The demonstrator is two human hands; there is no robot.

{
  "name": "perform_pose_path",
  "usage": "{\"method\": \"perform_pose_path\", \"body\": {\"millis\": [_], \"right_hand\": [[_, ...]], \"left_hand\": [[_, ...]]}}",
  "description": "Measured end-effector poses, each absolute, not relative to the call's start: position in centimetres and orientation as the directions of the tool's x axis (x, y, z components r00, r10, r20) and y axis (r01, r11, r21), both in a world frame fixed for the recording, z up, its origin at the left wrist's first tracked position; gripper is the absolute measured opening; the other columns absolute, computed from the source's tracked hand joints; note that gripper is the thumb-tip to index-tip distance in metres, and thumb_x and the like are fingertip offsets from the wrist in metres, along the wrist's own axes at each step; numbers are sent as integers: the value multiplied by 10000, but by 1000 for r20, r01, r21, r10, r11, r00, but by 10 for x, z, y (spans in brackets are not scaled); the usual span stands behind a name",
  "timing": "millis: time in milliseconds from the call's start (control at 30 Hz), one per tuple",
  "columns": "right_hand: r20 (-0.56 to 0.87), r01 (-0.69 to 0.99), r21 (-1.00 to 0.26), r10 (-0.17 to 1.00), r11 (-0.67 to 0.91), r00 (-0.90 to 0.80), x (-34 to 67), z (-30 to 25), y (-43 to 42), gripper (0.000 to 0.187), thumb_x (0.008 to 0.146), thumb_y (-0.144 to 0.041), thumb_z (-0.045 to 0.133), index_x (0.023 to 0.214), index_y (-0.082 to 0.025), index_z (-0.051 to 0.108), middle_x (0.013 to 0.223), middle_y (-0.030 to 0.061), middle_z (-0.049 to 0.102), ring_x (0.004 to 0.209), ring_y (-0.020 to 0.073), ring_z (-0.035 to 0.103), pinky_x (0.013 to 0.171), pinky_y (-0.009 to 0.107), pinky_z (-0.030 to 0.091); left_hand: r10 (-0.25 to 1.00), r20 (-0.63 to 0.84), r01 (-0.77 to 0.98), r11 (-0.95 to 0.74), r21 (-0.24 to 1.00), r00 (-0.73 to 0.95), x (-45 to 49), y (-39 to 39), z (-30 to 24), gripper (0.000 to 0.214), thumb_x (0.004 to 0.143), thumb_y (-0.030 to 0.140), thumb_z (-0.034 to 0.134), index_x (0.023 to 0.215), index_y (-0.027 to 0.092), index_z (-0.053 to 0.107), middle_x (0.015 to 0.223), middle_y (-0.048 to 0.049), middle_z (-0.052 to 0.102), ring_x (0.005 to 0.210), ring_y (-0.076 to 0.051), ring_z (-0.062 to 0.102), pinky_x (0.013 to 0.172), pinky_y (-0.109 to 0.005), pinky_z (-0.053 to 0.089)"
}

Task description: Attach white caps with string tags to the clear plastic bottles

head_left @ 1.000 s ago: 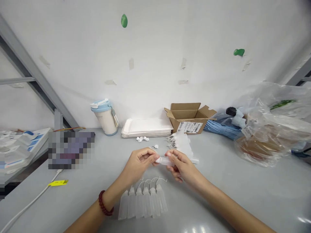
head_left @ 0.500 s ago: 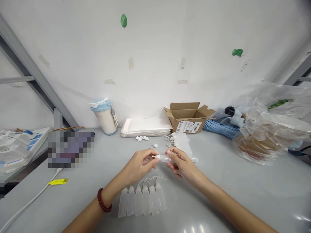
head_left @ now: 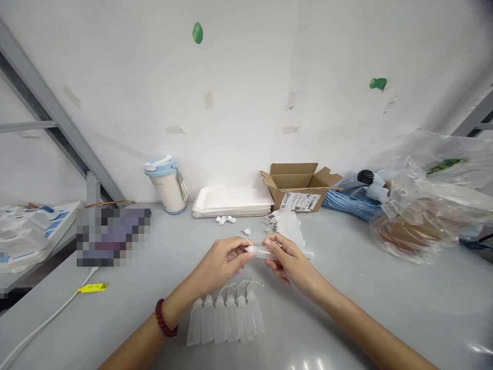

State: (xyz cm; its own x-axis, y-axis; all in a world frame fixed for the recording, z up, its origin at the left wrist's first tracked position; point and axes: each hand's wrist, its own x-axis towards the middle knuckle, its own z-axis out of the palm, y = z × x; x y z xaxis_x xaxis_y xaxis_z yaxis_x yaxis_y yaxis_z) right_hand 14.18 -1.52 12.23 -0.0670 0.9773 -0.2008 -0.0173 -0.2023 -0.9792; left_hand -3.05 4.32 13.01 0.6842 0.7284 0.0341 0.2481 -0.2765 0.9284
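A translucent squeeze bottle [head_left: 263, 251] lies sideways between my two hands above the table. My right hand [head_left: 284, 256] is closed around its body, thumb on the near side. The fingertips of my left hand [head_left: 228, 259] pinch the white nozzle cap [head_left: 250, 249] at the bottle's neck. Nearer to me, several bottles with thin curved tubes [head_left: 225, 321] lie side by side in a row. One loose white cap [head_left: 247, 232] rests just beyond my hands. Several more bottles [head_left: 287, 226] with tubes lie behind my right hand.
At the back stand a tumbler [head_left: 167, 187], a stack of white envelopes [head_left: 233, 200], small white caps [head_left: 225, 220] and an open cardboard box [head_left: 298, 198]. Blue cloth [head_left: 352, 204] and a clear plastic bag [head_left: 423, 216] lie right. On the left runs a white cable [head_left: 50, 318] with a yellow tag.
Both hands stay nearly in place, holding the bottle and its cap. My left fingertips have shifted slightly at the cap. The whole view has moved a little.
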Motion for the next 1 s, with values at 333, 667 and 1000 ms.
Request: {"method": "perform_pose_path", "body": {"millis": [333, 667, 1000], "right_hand": [[-68, 72, -995, 997, -66, -22, 141, 117, -16, 349, 804, -563, 457, 847, -220, 406, 478, -104, 358, 378, 60, 255, 360, 177, 228], [37, 232, -972, 999, 27, 37, 142, 119, -17, 362, 824, -499, 481, 645, -186, 438, 435, -66, 404, 368, 70, 350, 395, 214, 273], [127, 154, -981, 990, 117, 54, 143, 121, -17, 296, 822, -452, 510, 835, -158, 539, 524, -56, 468, 416, 78, 422, 435, 217, 352]], "left_hand": [[747, -19, 296, -241, 924, 665, -31, 42, 126, 361, 850, 456, 451, 690, 147, 545, 604, 24, 520, 504, -92, 501, 507, -212, 404], [732, 112, 210, -334, 919, 672, -32, 43, 130, 280, 815, 336, 530, 612, 146, 561, 581, 18, 492, 544, -100, 469, 540, -215, 396], [719, -40, 204, -143, 968, 694, -30, 41, 126, 395, 863, 456, 434, 713, 129, 598, 616, -12, 590, 483, -105, 536, 494, -224, 421]]}}
